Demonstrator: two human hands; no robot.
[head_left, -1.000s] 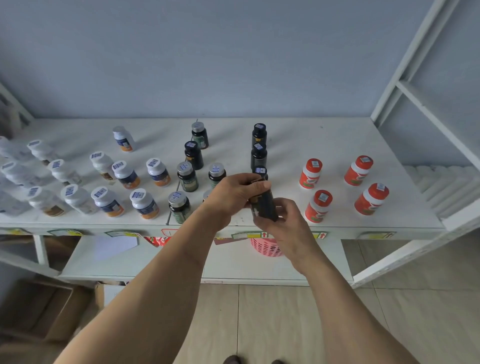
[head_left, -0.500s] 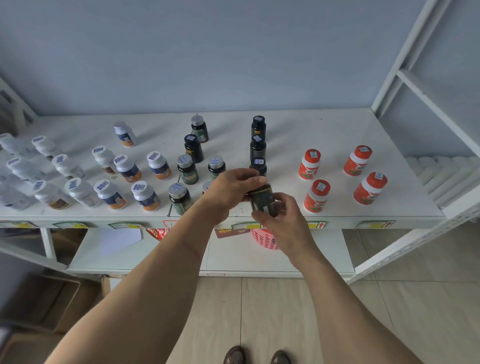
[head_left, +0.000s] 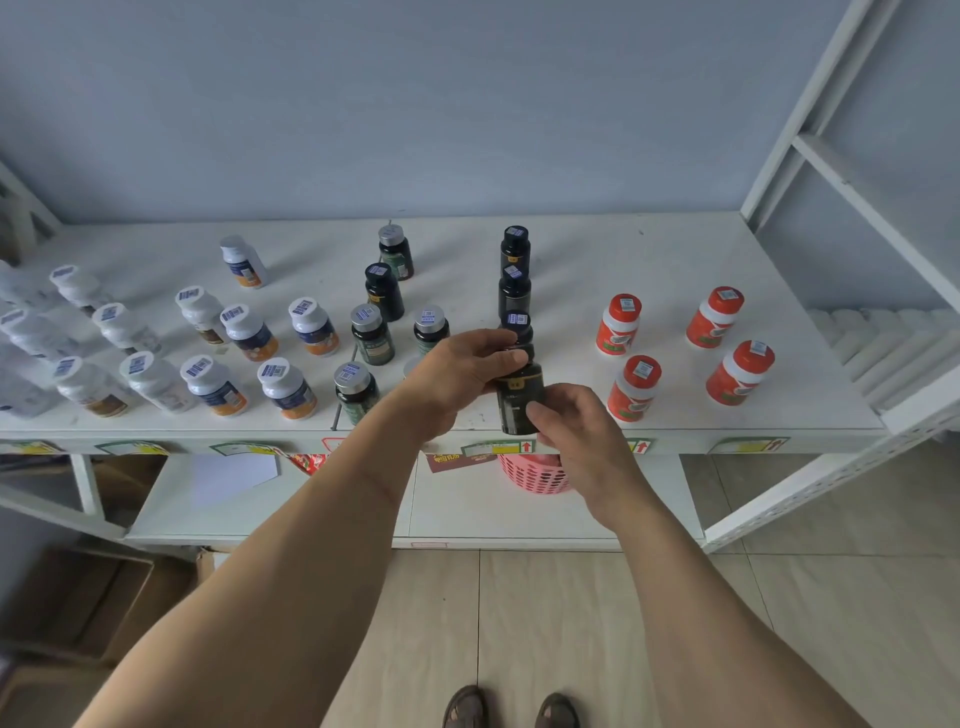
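Observation:
A black bottle (head_left: 518, 399) with a small gold label is held upright just above the front edge of the white shelf (head_left: 675, 260). My left hand (head_left: 457, 374) grips its cap and neck from the left. My right hand (head_left: 576, 431) holds its lower body from the right and below. Behind it stands a row of three more black bottles (head_left: 514, 291), running toward the wall.
White bottles (head_left: 208, 364) with barcode stickers fill the shelf's left half. Dark green silver-capped bottles (head_left: 371, 332) stand left of centre, red bottles (head_left: 675, 353) at the right. A pink basket (head_left: 530, 473) sits on the lower shelf. Cardboard boxes (head_left: 78, 613) lie on the floor at the left.
The bottle has turned more upright between my hands and sits slightly lower over the shelf's front edge. Both hands keep their hold. The camera has tilted down a little.

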